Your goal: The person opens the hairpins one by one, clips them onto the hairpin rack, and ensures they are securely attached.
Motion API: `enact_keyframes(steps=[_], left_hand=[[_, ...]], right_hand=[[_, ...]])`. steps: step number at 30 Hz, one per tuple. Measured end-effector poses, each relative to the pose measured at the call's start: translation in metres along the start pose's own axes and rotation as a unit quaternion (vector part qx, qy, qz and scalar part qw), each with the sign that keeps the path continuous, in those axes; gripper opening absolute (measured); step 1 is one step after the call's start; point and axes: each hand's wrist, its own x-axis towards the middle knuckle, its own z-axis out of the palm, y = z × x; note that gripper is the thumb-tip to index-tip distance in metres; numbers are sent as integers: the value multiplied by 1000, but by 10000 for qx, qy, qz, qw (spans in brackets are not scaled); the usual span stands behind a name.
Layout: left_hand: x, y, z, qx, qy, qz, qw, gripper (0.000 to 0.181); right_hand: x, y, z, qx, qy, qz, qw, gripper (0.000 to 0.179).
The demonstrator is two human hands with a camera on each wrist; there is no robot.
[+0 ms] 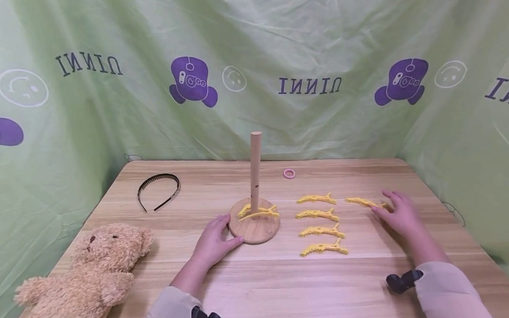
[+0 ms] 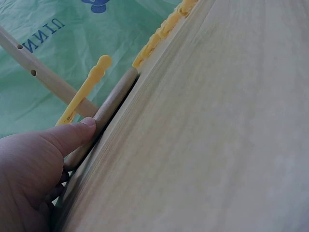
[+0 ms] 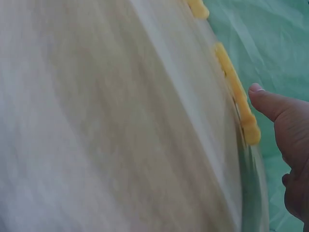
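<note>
My left hand (image 1: 213, 242) grips the rim of a round wooden base (image 1: 255, 234), its thumb on the near edge. From the base rises an upright wooden post (image 1: 256, 168). Yellow hair clips (image 1: 264, 215) are at the post's foot; how they sit against it is unclear. In the left wrist view the thumb (image 2: 79, 133) presses the base's edge (image 2: 116, 94). At the right, a single yellow hair clip (image 1: 362, 202) lies on the table. My right hand (image 1: 402, 213) is at that clip's right end, fingers spread. In the right wrist view the thumb (image 3: 273, 102) shows beside the clip (image 3: 236, 92).
Several yellow hair clips (image 1: 322, 230) lie in a column between the base and my right hand. A pink ring (image 1: 289, 174) and a black headband (image 1: 159, 191) lie farther back. A teddy bear (image 1: 78, 286) is at the left. Green printed cloth (image 1: 251, 32) surrounds the wooden table (image 1: 288, 288).
</note>
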Motion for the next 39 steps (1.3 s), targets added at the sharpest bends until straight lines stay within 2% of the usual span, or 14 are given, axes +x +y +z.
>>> enact_keyframes(steps=[3, 7, 11, 31, 34, 39], left_hand=[[0, 0, 0, 10, -7, 0, 10000, 79], [-1, 1, 0, 27, -7, 15, 10000, 79], [-1, 1, 0, 20, 5, 12, 10000, 78], [-1, 0, 0, -40, 8, 3, 10000, 77], [-1, 1, 0, -38, 6, 2, 10000, 77], [-1, 0, 0, -54, -1, -7, 10000, 78]], right_hand=[[-3, 10, 0, -171, -52, -7, 9998, 81], [-6, 18, 1, -157, -296, 238, 9992, 86], [-8, 22, 4, -171, -379, 348, 9985, 86], [-9, 24, 8, -186, -235, 388, 9988, 72], [-8, 25, 8, -168, -189, 326, 9991, 71], [-7, 25, 9, -358, -118, -53, 9993, 65]])
